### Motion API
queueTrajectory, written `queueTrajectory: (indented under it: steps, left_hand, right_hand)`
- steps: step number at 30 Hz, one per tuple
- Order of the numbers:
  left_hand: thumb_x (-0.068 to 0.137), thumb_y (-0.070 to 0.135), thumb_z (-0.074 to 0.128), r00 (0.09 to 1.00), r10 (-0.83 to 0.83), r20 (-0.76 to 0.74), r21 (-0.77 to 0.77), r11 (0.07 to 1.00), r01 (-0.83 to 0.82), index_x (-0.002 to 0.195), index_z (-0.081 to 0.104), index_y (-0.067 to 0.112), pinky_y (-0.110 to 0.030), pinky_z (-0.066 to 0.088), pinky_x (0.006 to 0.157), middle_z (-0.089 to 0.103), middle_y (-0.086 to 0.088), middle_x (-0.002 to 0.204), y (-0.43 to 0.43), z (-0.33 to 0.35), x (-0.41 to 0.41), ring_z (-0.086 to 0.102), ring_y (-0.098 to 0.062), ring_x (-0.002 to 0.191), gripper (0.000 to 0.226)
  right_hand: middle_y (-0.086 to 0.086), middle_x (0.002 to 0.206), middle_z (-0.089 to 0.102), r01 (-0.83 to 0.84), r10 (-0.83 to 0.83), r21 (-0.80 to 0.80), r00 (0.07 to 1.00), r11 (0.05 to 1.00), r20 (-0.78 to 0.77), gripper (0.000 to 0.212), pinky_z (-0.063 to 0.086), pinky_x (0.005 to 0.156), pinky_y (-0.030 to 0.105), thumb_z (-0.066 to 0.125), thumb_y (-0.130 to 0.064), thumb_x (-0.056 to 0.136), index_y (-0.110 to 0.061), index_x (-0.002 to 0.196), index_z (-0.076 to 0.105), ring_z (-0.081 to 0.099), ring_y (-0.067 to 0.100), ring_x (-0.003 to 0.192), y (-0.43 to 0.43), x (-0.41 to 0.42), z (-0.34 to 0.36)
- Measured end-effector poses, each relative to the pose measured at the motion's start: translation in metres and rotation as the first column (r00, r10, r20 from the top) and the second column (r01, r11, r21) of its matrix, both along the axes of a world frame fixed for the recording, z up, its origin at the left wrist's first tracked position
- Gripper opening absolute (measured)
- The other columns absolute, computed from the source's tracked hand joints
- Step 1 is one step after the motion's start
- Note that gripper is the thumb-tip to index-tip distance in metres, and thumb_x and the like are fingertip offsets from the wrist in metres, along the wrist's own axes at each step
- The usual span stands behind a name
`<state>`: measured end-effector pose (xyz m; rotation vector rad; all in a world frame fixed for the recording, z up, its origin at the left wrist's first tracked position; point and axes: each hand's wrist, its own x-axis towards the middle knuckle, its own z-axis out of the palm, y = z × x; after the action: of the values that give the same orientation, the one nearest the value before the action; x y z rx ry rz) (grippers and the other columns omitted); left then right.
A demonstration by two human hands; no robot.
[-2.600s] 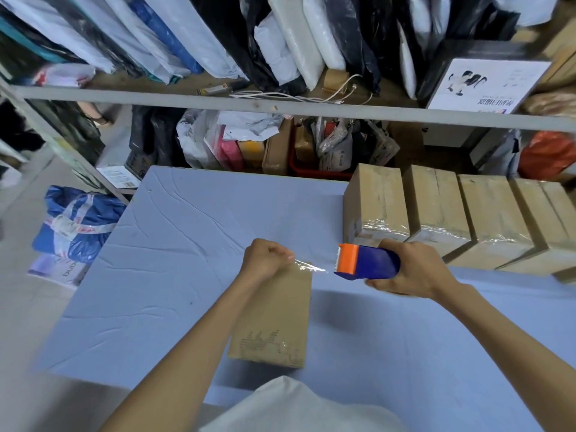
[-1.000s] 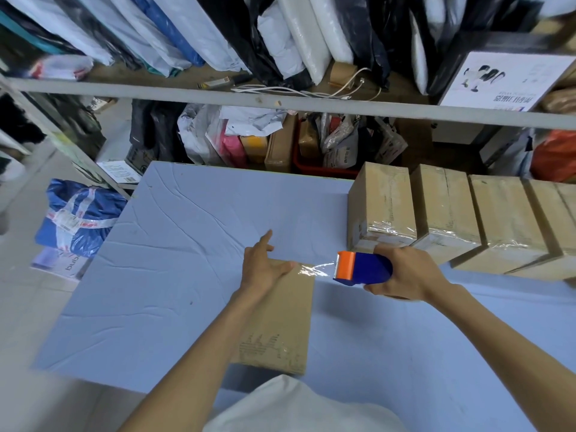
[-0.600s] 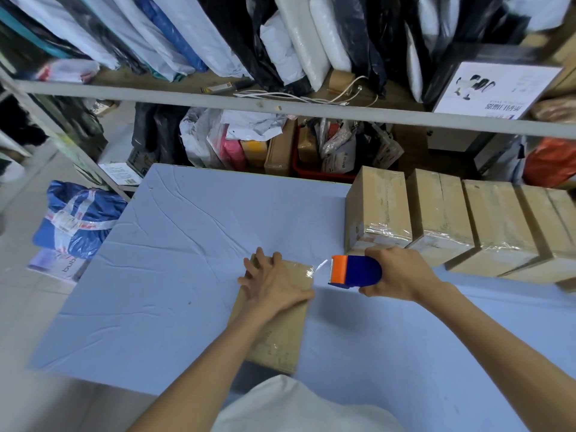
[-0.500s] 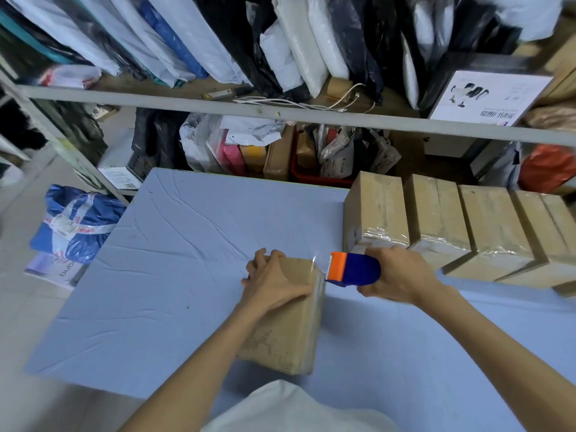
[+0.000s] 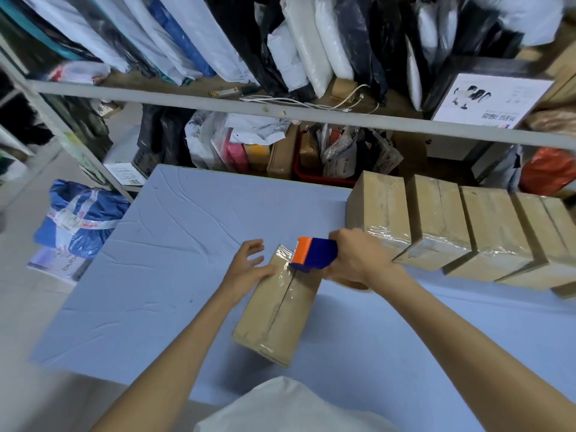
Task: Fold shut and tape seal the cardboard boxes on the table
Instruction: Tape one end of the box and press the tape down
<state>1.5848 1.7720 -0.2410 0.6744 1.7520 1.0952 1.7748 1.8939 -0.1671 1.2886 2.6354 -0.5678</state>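
A brown cardboard box (image 5: 277,310) lies on the blue table (image 5: 156,275). Its flaps are shut, and shiny clear tape (image 5: 285,263) covers the seam at the far end of the box. The left hand (image 5: 249,266) sits at the box's far left edge, fingers spread wide, with the thumb side touching the cardboard. At the box's far right corner, the right hand (image 5: 358,257) grips a blue and orange tape dispenser (image 5: 314,254), fingers curled round it. Its orange end touches the tape on the box. Farther back and right of the box stands a row of taped boxes (image 5: 436,226), side by side. Beyond the box is a shelf (image 5: 218,102) full of bags.
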Motion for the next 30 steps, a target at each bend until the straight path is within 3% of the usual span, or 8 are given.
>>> queueTrajectory:
  steps: [2,4,7,10,15,22,30]
  left_hand:
    - [0.072,0.017,0.081,0.967,-0.028,-0.251,0.02,0.999,0.034,0.133,0.045,0.02,-0.023,0.049,0.086,0.048,0.001,0.137,0.001,0.015,0.01,0.049,-0.018,0.127,0.071]
    - [0.071,0.036,0.082,0.858,-0.172,-0.484,-0.076,0.985,0.155,0.14,0.038,0.016,-0.031,0.044,0.098,0.036,-0.001,0.145,0.002,0.026,0.034,0.039,-0.019,0.133,0.084]
    - [0.055,0.067,0.079,0.721,-0.273,-0.637,-0.226,0.96,0.165,0.152,0.01,0.017,-0.036,0.029,0.11,0.014,-0.003,0.155,0.0,0.015,0.056,0.023,-0.022,0.14,0.129]
    - [0.06,0.068,0.072,0.542,-0.285,-0.791,-0.263,0.957,0.119,0.153,-0.001,0.014,-0.032,0.024,0.112,0.007,-0.006,0.16,-0.006,-0.005,0.062,0.018,-0.022,0.144,0.13]
    - [0.063,0.063,0.068,0.539,-0.28,-0.794,-0.271,0.958,0.099,0.153,0.003,0.016,-0.037,0.029,0.107,0.011,-0.009,0.158,-0.004,-0.007,0.061,0.026,-0.026,0.138,0.121]
    - [0.061,0.068,0.068,0.554,-0.291,-0.78,-0.281,0.954,0.106,0.153,0.005,0.019,-0.04,0.031,0.106,0.018,-0.004,0.155,-0.002,-0.011,0.056,0.029,-0.025,0.136,0.122]
    - [0.059,0.076,0.066,0.556,-0.287,-0.78,-0.288,0.954,0.087,0.154,0.006,0.021,-0.039,0.031,0.105,0.023,-0.002,0.151,0.0,-0.007,0.055,0.035,-0.025,0.13,0.125]
  right_hand:
    - [0.004,0.104,0.066,0.001,-0.001,0.032,1.0,0.999,0.011,0.062,0.056,0.074,0.036,0.08,-0.047,0.063,-0.019,0.113,0.055,0.062,0.023,0.092,-0.002,-0.015,0.0]
    - [0.004,0.1,0.066,0.018,-0.02,0.056,0.999,0.998,0.031,0.058,0.055,0.073,0.036,0.079,-0.047,0.063,-0.019,0.109,0.057,0.063,0.024,0.088,-0.001,-0.024,0.0]
    - [0.003,0.096,0.066,0.054,-0.055,0.038,0.998,0.998,0.034,0.057,0.056,0.074,0.038,0.078,-0.049,0.06,-0.019,0.105,0.058,0.063,0.023,0.085,0.002,-0.029,-0.002]
    - [0.0,0.095,0.065,0.081,-0.081,-0.016,0.997,0.997,0.017,0.06,0.057,0.073,0.038,0.078,-0.05,0.055,-0.022,0.104,0.059,0.062,0.02,0.082,0.006,-0.026,-0.004]
    - [0.0,0.098,0.067,0.096,-0.1,-0.147,0.995,0.985,-0.02,0.059,0.057,0.076,0.035,0.083,-0.038,0.058,-0.02,0.108,0.058,0.061,0.019,0.087,0.009,-0.014,-0.004]
    - [-0.003,0.088,0.065,0.083,-0.103,-0.162,0.988,0.983,-0.118,0.054,0.049,0.058,0.021,0.084,-0.042,0.063,-0.02,0.103,0.055,0.062,0.016,0.081,0.0,0.02,-0.016]
    - [-0.004,0.085,0.069,0.18,-0.184,-0.113,0.983,0.977,-0.021,0.048,0.058,0.069,0.034,0.084,-0.043,0.059,-0.021,0.096,0.062,0.063,0.014,0.076,0.003,0.111,-0.024]
